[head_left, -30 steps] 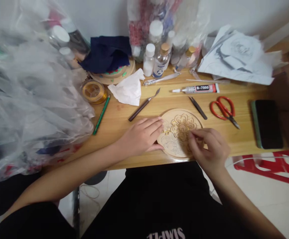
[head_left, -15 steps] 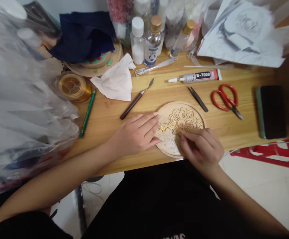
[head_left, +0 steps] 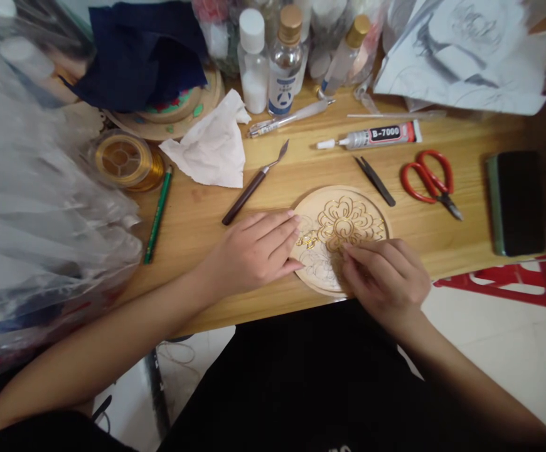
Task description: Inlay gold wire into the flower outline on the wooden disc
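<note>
A round wooden plaque [head_left: 309, 202] lies near the table's front edge. Gold wire [head_left: 343, 226] outlines a large flower on its upper part, while pencil lines [head_left: 319, 267] cover the lower left. My left hand [head_left: 261, 251] rests flat across the plaque's left rim, fingers stretched out. Over the lower right of the plaque is my right hand [head_left: 386, 276], its thumb and forefinger pinched together at the flower's lower edge. Whatever is between those fingertips is too small or hidden to make out. Black tweezers [head_left: 375, 182] and red-handled pliers [head_left: 428, 179] lie beyond the plaque.
A palette knife [head_left: 254, 186], a green pencil [head_left: 159, 215] and a spool of gold wire [head_left: 125, 160] lie to the left. Behind are a tissue [head_left: 211, 144], a B-7000 glue tube [head_left: 381, 134], a pen [head_left: 292, 118] and bottles [head_left: 285, 69]. A phone [head_left: 516, 204] is at right.
The view has shifted slightly, so the things at the back appear higher. Both hands keep nearly the same place and pose on the plaque.
</note>
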`<state>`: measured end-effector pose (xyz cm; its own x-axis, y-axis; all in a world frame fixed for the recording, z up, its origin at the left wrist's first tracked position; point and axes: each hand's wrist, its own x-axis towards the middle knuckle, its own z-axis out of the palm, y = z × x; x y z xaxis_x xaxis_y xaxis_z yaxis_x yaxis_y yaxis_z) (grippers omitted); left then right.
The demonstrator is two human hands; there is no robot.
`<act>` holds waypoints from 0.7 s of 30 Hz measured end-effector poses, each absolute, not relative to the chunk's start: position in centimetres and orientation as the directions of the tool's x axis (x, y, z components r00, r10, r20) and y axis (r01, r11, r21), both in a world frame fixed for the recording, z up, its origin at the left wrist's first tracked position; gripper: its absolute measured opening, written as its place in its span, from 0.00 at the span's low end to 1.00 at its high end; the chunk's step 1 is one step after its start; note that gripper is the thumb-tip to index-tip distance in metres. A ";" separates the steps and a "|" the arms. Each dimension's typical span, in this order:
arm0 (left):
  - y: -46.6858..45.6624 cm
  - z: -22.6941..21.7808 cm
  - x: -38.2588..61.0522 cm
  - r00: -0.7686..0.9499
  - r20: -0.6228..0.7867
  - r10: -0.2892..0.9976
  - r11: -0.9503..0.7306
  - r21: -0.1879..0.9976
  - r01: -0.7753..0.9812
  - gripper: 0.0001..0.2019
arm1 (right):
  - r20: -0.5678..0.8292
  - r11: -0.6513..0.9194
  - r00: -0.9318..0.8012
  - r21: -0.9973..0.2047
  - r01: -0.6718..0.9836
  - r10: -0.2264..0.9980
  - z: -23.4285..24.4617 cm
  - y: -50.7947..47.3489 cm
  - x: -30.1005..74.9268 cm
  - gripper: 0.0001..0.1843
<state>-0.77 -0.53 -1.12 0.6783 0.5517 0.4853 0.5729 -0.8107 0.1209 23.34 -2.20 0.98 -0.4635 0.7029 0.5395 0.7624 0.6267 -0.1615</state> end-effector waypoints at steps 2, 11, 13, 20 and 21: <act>-0.5 -1.1 -0.8 0.676 0.490 0.550 -0.811 0.118 0.573 0.17 | 0.545 0.630 -0.468 -0.150 0.762 0.696 0.9 -2.2 23.4 0.10; -0.7 -1.3 -0.9 0.674 0.478 0.563 -0.810 0.155 0.566 0.18 | 0.553 0.648 -0.476 -0.160 0.745 0.684 0.8 -2.3 23.3 0.10; -0.7 -1.2 -0.9 0.676 0.479 0.560 -0.812 0.153 0.564 0.17 | 0.558 0.645 -0.472 -0.157 0.748 0.683 0.7 -2.3 23.3 0.11; -0.5 -0.9 -0.8 0.697 0.464 0.547 -0.820 0.130 0.557 0.16 | 0.557 0.643 -0.469 -0.163 0.748 0.686 0.5 -2.5 23.4 0.11; -0.5 -0.9 -0.8 0.698 0.466 0.544 -0.822 0.131 0.554 0.16 | 0.556 0.643 -0.467 -0.166 0.748 0.687 0.5 -2.5 23.4 0.12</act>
<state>-0.85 -0.45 -0.90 0.6979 0.5441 0.4658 0.5538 -0.8223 0.1308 23.45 -2.48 0.52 -0.4670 0.6873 0.5563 0.7480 0.6427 -0.1660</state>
